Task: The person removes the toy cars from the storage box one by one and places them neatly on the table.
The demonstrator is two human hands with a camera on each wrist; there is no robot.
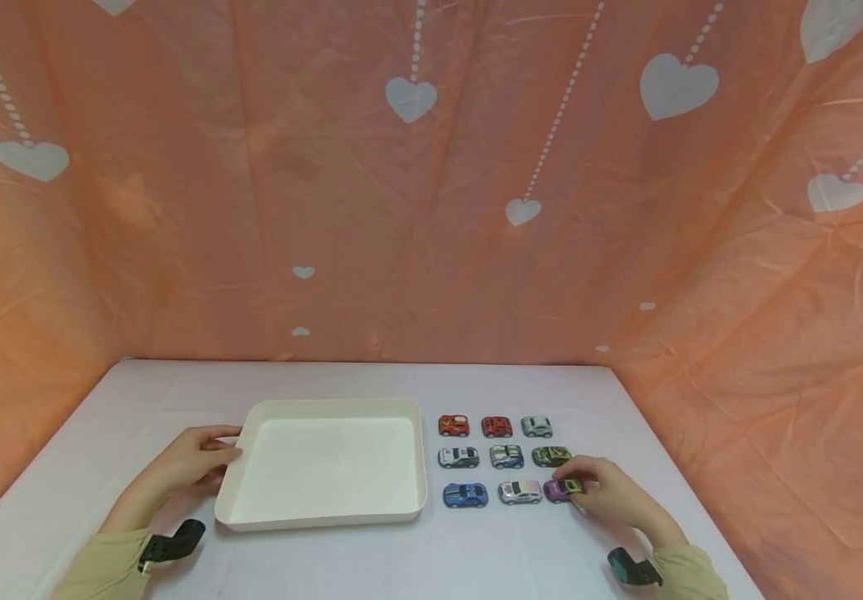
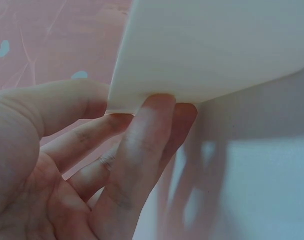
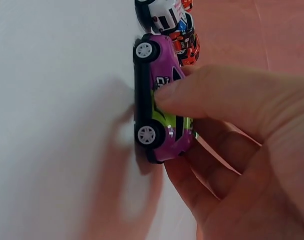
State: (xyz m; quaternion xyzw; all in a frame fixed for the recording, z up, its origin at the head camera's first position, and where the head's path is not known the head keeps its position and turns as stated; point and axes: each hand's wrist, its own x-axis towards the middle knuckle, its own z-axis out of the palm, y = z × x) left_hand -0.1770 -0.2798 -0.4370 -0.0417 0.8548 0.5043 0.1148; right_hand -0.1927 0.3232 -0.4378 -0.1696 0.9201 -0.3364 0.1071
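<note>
Purple toy car (image 1: pixel 560 490), lower right of the 9-car grid: your right hand (image 1: pixel 615 496) pinches it, not yet lifted. Left hand (image 1: pixel 187 467), fingers relaxed, steadies the white tray (image 1: pixel 326 521). Next, probably: lift cleanly, clear the silver car (image 1: pixel 519 492)

The right hand (image 3: pixel 242 150) pinches a purple car (image 3: pixel 162 105) that stands with its wheels on the white table (image 3: pixel 56 100). The thumb lies across the car's side and green window, and fingers curl behind its far side. Just beyond the purple car's front end stand a white car (image 3: pixel 162 15) and a red car (image 3: pixel 188 45).
</note>
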